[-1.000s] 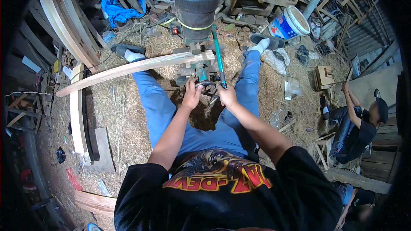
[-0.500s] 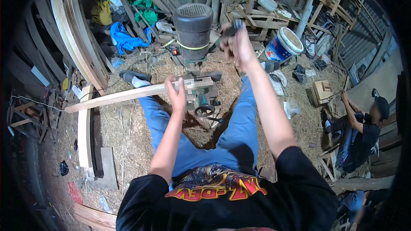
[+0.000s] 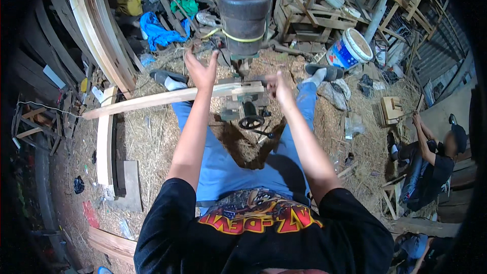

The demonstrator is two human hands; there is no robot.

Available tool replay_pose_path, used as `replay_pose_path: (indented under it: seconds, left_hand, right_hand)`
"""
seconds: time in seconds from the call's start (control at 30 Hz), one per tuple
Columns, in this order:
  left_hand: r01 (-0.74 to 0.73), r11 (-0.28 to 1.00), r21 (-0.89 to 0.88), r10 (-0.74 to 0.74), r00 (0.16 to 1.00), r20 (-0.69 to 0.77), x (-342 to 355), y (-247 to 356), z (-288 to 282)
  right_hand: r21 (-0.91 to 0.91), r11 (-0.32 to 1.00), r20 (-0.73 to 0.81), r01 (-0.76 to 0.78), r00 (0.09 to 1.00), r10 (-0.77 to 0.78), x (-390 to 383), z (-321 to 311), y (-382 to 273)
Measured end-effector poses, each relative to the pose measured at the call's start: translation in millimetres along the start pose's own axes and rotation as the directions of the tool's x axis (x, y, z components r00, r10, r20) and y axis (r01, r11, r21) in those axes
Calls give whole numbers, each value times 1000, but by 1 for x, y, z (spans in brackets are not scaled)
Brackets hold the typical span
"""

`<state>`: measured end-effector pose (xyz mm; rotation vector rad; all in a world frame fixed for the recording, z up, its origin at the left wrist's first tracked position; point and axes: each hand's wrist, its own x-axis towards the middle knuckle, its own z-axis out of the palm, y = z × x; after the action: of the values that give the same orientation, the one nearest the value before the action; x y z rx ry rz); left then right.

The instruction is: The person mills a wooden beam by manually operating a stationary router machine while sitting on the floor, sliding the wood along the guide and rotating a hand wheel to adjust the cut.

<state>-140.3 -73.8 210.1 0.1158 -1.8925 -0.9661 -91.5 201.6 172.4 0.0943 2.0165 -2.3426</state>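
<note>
A long pale wooden plank [image 3: 157, 99] lies across the table of an upright drilling machine [image 3: 244, 15] with a dark round motor housing. My left hand [image 3: 200, 69] is raised just above the plank beside the machine, fingers spread and holding nothing. My right hand [image 3: 277, 87] is at the plank's right end, fingers curled around a dark lever on the machine. A small black handwheel [image 3: 251, 122] sits below the table. My legs in blue trousers straddle the machine.
Sawdust and shavings cover the floor. Curved wooden frames [image 3: 96, 30] lean at the left, and a short board [image 3: 105, 147] lies below them. A white and blue bucket [image 3: 350, 50] and wooden crates [image 3: 309, 15] stand behind. Another person [image 3: 431, 165] sits at the right.
My right hand came down from high beside the motor to the plank's right end. My left hand lifted off the plank and opened. The view shifted slightly.
</note>
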Motion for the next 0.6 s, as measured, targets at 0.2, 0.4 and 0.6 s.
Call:
replay_pose_path:
  seconds: [0.2,0.4,0.6]
  left_hand:
    - [801,597,42,-651,454,608,-182,-45,-29]
    - [916,-165,365,-551,-393,736,-266,-35,-25]
    - [939,-266,218,-439,-319,840,-265,-67,0]
  right_hand:
    - [-637,761,-88,121,970,-228,-73,-30,151]
    - [-464,884,-209,-56,977,-48,-20,-13,180]
    - [-709,626,-322,-324,939,121,-2,55,149]
